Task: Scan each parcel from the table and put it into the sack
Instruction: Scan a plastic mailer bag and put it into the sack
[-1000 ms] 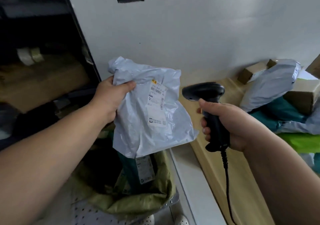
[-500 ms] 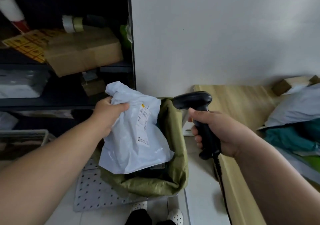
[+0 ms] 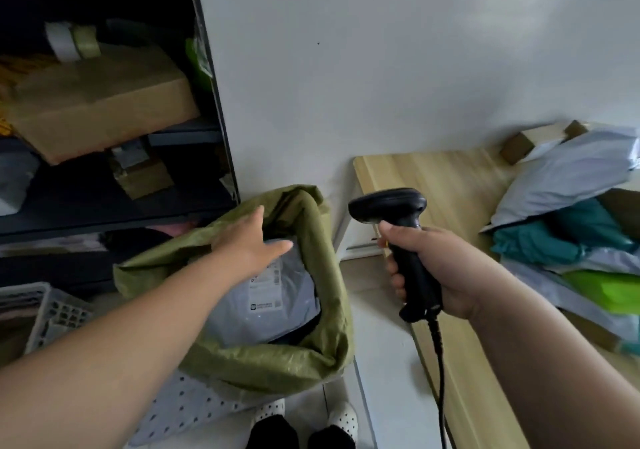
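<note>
- Standing open on the floor, the green sack (image 3: 277, 355) gapes upward beside the near end of the wooden table (image 3: 446, 185), and its mouth faces the person.
- Heaped at the table's far right, the remaining parcels (image 3: 568, 185) lie in grey, teal and bright green, well apart from both hands; the right arm is on their side.
- Inside the sack, the grey parcel (image 3: 263, 303) lies label-up, its long axis running roughly from the near rim toward the far one.
- Above it, the left hand (image 3: 249, 241) hovers with fingers spread and empty; it seems just clear of the parcel's upper edge, though whether they touch cannot be told.
- Closed around the handle, the right hand (image 3: 436, 268) holds the black scanner (image 3: 401, 237) upright, with its head pointing left toward the sack and its cable hanging down.
- Judging from this, that parcel is delivered, and the next one calls for the free left hand to cross rightward to the heap.
</note>
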Demonstrator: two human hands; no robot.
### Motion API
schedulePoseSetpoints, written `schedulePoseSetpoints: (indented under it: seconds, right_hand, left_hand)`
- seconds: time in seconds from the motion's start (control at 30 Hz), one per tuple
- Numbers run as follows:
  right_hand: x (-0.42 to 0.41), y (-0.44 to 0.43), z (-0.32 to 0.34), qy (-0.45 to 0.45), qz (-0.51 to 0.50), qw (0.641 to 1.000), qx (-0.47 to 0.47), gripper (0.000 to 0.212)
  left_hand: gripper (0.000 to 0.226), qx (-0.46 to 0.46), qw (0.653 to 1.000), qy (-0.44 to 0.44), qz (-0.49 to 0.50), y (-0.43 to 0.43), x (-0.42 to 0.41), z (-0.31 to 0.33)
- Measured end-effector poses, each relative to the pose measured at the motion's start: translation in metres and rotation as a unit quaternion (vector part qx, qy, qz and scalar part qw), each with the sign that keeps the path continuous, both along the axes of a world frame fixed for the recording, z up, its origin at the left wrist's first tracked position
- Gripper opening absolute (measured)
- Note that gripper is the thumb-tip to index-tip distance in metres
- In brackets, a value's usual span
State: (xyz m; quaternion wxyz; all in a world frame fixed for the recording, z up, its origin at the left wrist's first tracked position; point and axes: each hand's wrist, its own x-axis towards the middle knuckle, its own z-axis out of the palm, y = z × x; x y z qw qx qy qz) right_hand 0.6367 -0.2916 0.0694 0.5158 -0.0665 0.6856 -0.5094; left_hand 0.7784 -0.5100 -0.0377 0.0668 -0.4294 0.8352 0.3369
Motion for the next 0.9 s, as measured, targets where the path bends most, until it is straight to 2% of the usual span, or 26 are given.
schedulePoseSetpoints:
  seconds: [0.13,0.27,0.53,0.73,0.9]
  right_hand:
    - [-0.014,0.035,0.014,0.021,-0.061,0.998,-0.016,0.029]
    - [-0.033,0.083,0.031,0.067,-0.132,0.989,-0.029,0.028]
    - [-0.078,0.184,0.057,0.12,-0.266,0.955,-0.057,0.026]
    - [-0.123,0.232,0.058,0.124,-0.328,0.932,-0.089,0.028]
    - [-0.161,0.252,0.047,0.114,-0.365,0.917,-0.11,0.027]
  left_hand:
    - [0.087,-0.067,0.991,0.067,-0.095,0.028,-0.054,0.034]
    - [0.086,-0.056,0.978,0.125,-0.159,0.072,-0.109,0.067]
    - [0.083,-0.065,0.945,0.173,-0.268,0.175,-0.225,0.12]
    - [0.084,-0.066,0.93,0.184,-0.311,0.241,-0.312,0.139]
    - [0.09,-0.065,0.934,0.185,-0.298,0.28,-0.384,0.129]
